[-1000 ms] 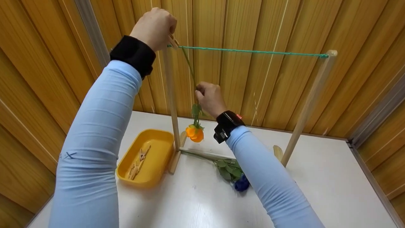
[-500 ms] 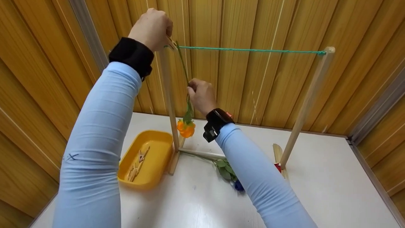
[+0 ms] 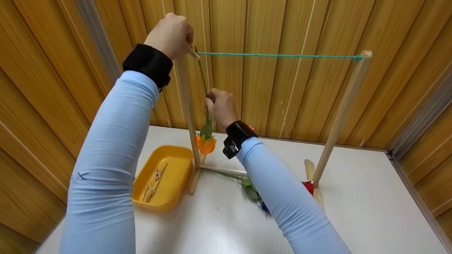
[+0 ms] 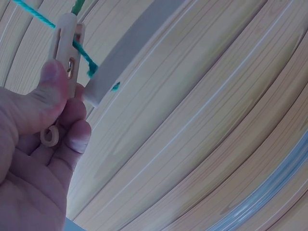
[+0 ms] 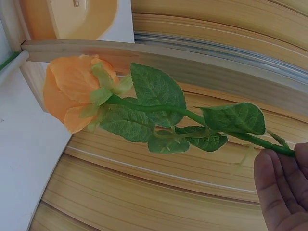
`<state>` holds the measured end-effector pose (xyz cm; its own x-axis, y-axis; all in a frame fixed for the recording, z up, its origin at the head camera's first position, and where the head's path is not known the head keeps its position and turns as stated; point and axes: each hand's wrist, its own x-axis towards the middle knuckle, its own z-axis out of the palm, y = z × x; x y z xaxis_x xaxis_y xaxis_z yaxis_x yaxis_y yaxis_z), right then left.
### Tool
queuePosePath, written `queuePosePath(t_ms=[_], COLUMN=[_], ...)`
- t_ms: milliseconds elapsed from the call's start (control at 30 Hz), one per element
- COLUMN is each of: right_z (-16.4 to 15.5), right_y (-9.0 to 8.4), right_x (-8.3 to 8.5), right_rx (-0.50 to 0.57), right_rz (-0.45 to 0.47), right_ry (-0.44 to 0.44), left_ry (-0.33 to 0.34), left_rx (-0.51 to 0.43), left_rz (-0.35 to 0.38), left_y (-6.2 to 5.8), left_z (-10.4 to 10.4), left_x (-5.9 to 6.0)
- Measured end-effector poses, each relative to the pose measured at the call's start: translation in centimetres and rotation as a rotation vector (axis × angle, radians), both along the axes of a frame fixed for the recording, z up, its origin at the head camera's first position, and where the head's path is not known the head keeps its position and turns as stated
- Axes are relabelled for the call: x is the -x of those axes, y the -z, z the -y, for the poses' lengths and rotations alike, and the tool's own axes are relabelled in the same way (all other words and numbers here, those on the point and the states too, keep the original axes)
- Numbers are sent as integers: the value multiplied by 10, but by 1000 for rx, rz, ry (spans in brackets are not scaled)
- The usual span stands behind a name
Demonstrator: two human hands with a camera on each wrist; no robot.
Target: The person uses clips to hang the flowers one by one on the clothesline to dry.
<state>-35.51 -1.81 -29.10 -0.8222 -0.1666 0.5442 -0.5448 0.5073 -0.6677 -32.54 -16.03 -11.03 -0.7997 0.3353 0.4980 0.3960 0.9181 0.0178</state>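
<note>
My left hand (image 3: 171, 35) pinches a wooden clothespin (image 4: 66, 53) at the left end of the green string (image 3: 279, 55). In the left wrist view the clothespin's tip straddles the string, and a green stem end (image 4: 77, 6) shows at that tip. Lower down, my right hand (image 3: 222, 107) pinches the stem of an orange artificial rose (image 3: 206, 144), which hangs head down beside the left post (image 3: 189, 113). The right wrist view shows its orange bloom (image 5: 77, 91) and green leaves (image 5: 159, 94) along the stem.
A yellow tray (image 3: 180, 183) with several clothespins (image 3: 153, 185) stands left of the frame. A blue flower (image 3: 265, 207) with green leaves (image 3: 250, 188) lies on the white table (image 3: 212, 229), partly behind my right sleeve. Something red (image 3: 308, 187) sits by the right post (image 3: 342, 120).
My right hand and the orange rose have moved left, toward the left post. The stem's top end now sits at the clothespin's tip. The red thing has come into view past my right sleeve.
</note>
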Motion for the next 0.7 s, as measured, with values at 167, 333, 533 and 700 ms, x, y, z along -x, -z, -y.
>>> queuePosePath(t_ms=[167, 333, 533, 700], right_z=[1, 1, -2, -8], right_y=[-2, -2, -3, -4], right_x=[-1, -1, -3, -3], right_rx=[-8, -29, -39, -70], right_rz=[37, 73, 155, 191], right_ry=[-12, -27, -69, -84], left_ry=[6, 20, 36, 41], left_rx=[-2, -4, 4, -9], left_rz=[27, 64, 77, 80], left_y=[0, 2, 4, 5], left_z=[0, -1, -1, 1], left_x=[-2, -2, 0, 0])
